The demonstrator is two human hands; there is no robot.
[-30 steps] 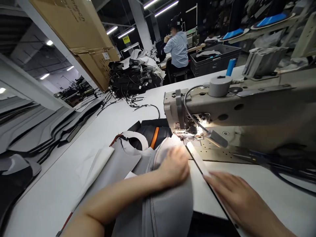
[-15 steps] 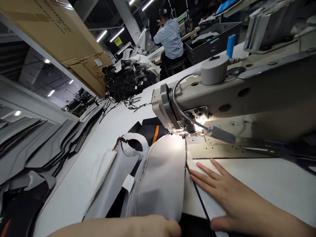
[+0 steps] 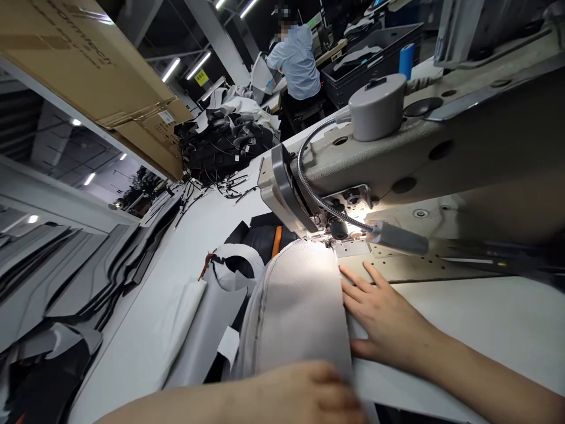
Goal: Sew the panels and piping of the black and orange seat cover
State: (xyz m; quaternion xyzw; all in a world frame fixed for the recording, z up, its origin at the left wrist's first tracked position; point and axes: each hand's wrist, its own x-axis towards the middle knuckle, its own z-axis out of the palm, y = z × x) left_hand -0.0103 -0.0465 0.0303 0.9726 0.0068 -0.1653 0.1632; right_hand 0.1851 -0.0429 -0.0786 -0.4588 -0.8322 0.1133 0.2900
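- Presently my right hand (image 3: pixel 384 321) lies flat, fingers spread, palm down on the right edge of the grey fabric panel (image 3: pixel 298 306); it grasps nothing, only presses.
- My left hand (image 3: pixel 309 394) rests on the near end of the same panel, fingers loosely curled over the cloth; whether it pinches the cloth I cannot tell.
- Panel's far end sits just ahead of my right fingertips, lit under the sewing machine head (image 3: pixel 286 194), beside the lamp on its gooseneck (image 3: pixel 395 237).
- Left of my left hand: white and black cut pieces (image 3: pixel 233 265) on the white table (image 3: pixel 145 330).
- Far beyond the machine, a person in a light blue shirt (image 3: pixel 295 59) sits facing away.
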